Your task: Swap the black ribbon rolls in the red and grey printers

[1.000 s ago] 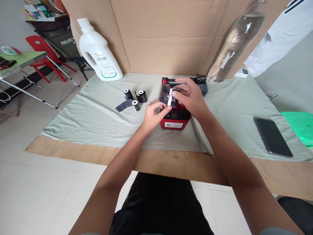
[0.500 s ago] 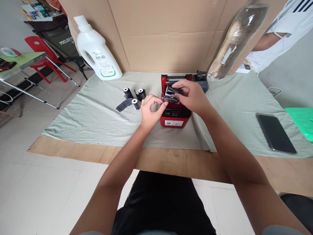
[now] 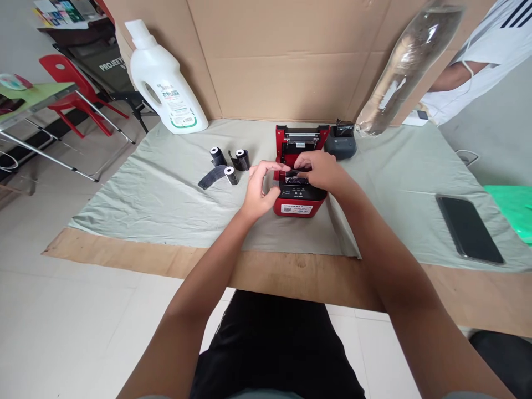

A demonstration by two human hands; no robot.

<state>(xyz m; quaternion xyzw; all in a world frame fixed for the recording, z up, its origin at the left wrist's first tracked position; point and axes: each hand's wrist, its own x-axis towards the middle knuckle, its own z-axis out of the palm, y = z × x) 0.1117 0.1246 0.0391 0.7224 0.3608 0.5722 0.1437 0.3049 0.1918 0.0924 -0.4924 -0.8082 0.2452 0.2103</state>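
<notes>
A small red and black printer (image 3: 299,194) stands on the cloth with its lid (image 3: 301,138) raised at the back. My right hand (image 3: 324,170) reaches in from the right, its fingers closed on a black paper roll (image 3: 296,176) that lies down in the printer's bay. The fingers partly cover the roll. At the bay's left side is my left hand (image 3: 261,191), thumb and fingers apart, the fingertips touching or just over the bay's edge. Several black rolls (image 3: 230,175) stand left of the printer, one with a strip unrolled flat.
Behind the printer sits a dark grey device (image 3: 341,145). A white detergent bottle (image 3: 170,94) and a wrapped clear package (image 3: 399,77) lean against the cardboard wall (image 3: 286,61). On the right lie a phone (image 3: 469,228) and green plastic (image 3: 511,210). A person in white stands behind, far right.
My right hand has lowered the black roll from above the printer into its bay. My left hand's thumb and index finger have spread apart and moved slightly right.
</notes>
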